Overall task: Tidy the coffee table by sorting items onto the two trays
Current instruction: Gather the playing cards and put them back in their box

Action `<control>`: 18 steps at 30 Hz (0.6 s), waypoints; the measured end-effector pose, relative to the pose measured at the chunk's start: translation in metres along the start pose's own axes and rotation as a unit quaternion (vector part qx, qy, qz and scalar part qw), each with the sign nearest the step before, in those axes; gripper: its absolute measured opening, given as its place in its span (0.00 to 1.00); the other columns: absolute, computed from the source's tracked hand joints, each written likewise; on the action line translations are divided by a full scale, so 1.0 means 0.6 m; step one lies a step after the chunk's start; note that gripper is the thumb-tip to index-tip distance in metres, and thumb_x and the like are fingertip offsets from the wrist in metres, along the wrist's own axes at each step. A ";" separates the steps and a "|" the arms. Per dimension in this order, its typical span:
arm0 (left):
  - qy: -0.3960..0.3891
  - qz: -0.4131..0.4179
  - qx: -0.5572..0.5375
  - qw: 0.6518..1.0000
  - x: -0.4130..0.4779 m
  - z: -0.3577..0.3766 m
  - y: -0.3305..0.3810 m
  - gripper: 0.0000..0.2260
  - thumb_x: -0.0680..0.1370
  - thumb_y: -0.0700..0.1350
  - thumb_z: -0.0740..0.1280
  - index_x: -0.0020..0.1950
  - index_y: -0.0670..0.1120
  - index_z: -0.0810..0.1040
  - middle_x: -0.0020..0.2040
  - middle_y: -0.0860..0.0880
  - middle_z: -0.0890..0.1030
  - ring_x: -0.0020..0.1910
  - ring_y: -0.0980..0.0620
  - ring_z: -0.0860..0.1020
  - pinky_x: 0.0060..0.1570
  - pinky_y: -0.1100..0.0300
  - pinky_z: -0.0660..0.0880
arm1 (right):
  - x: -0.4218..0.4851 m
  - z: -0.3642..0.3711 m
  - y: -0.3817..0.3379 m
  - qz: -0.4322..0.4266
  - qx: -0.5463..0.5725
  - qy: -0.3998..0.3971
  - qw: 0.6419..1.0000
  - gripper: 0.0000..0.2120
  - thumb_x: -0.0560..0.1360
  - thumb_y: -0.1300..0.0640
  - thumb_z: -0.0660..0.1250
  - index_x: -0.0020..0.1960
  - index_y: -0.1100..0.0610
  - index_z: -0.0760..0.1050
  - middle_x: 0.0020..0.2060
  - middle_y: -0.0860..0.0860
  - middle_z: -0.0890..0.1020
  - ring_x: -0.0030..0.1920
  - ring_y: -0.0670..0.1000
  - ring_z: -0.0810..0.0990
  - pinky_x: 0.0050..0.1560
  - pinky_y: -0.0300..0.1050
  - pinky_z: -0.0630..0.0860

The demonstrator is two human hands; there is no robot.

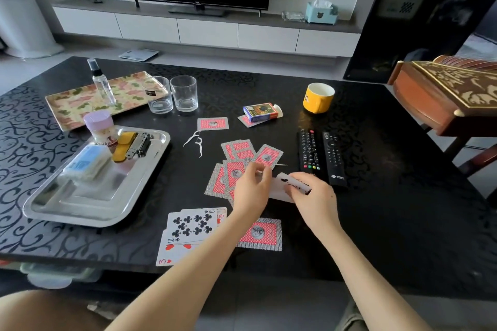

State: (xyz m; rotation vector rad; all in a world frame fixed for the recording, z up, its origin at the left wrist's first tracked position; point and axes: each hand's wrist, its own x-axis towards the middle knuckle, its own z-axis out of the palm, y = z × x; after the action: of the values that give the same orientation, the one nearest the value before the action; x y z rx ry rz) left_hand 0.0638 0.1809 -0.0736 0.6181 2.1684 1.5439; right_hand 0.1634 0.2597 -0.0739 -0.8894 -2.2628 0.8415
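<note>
Right hand [313, 196] is gripping a few face-up cards [286, 183], white, with a black club pip showing. Left hand [251, 191] is just beside it, nearly touching, with fingers curling down onto a loose spread of red-backed cards [238, 156]; cannot tell if it is pinching one. The spread is lying under and just beyond the left hand, mid-desk [376, 223]. A face-up fan [191, 226], ten of clubs on top, is sitting near-left of the hands, with a single red-backed card [262, 234] between the forearms. Two remotes [320, 153] are lying just right. A steel tray [91, 196] is lying well left, and a patterned tray [70, 107] far-left behind it.
</note>
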 end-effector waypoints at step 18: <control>0.028 -0.003 0.031 0.999 -0.017 0.026 0.008 0.11 0.81 0.43 0.52 0.51 0.46 0.73 0.39 0.53 0.74 0.39 0.53 0.73 0.41 0.52 0.74 | -0.008 0.013 0.046 -0.113 -0.104 -0.037 0.987 0.13 0.78 0.54 0.60 0.60 0.58 0.75 0.49 0.51 0.79 0.49 0.51 0.77 0.45 0.42 0.71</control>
State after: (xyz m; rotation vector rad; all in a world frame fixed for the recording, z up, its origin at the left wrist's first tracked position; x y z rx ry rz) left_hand 0.0816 0.1882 -0.0729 0.5942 2.2656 1.5115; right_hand 0.1716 0.2692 -0.0999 -0.6817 -2.4925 0.5516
